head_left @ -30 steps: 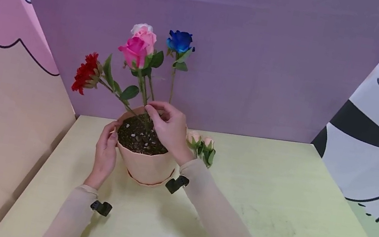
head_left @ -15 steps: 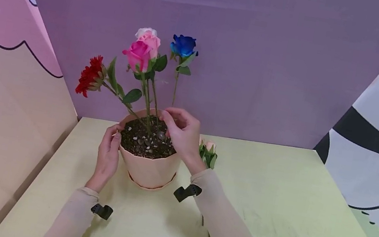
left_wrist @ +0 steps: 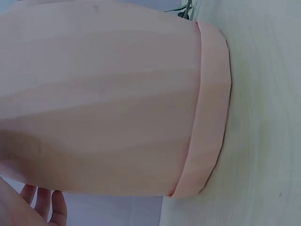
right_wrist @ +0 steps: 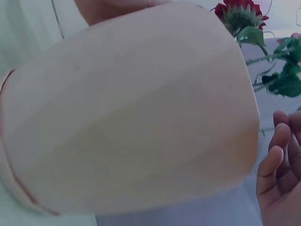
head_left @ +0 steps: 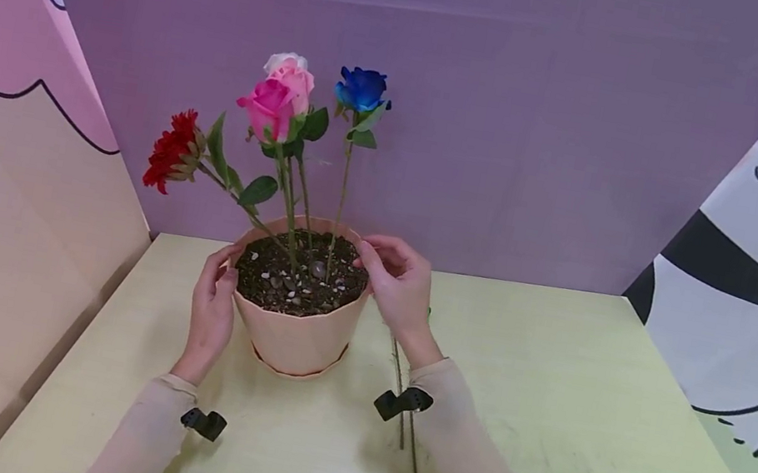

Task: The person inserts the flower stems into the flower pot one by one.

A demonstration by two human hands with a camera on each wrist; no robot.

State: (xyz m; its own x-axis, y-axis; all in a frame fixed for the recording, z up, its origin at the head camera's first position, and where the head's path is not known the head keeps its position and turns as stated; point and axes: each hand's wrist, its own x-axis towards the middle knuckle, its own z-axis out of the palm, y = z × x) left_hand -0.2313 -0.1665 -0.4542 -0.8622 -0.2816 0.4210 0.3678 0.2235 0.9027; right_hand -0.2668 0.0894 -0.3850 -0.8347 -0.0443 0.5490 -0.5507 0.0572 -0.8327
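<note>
A pale peach flowerpot (head_left: 292,340) with dark soil and small pebbles stands on the table. Its left side is held by my left hand (head_left: 211,317), fingers curled against the wall near the rim. Beside the right rim is my right hand (head_left: 400,287), its fingers loosely bent with nothing seen between them. Rising from the soil are a red flower (head_left: 173,151), a bright pink rose (head_left: 269,109), a paler pink rose (head_left: 294,79) and a blue rose (head_left: 362,90). In the right wrist view, the right fingers (right_wrist: 270,165) appear apart from the pot.
Bare stems (head_left: 411,441) lie on the table (head_left: 521,465) under my right wrist; their flower heads are hidden behind the hand. A purple backdrop (head_left: 554,149) stands behind. Printed panels flank it, a panda (head_left: 750,336) on the right and a pink figure on the left.
My right hand has moved right, away from the stems in the pot to its right rim. The blue rose's stem now shows down to the soil. My left hand stays at the pot's left side.
</note>
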